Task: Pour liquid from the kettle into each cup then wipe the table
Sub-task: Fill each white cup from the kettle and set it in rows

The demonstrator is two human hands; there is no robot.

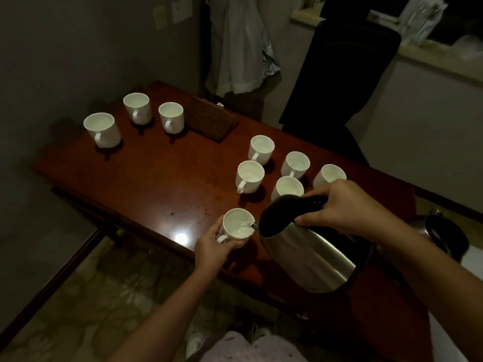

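Head view: nine white cups, one kettle [308, 254], one folded cloth [211, 121] on the counter [146, 184].
Left hand [213, 244] grips the near cup [239, 226]; right hand [339, 205] clasps the tilted kettle's handle, water streaming in.

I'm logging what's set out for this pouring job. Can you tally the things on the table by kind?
White cups: 9 (one held by the left hand)
Kettle: 1, in the right hand
Brown cloth: 1
Total: 11
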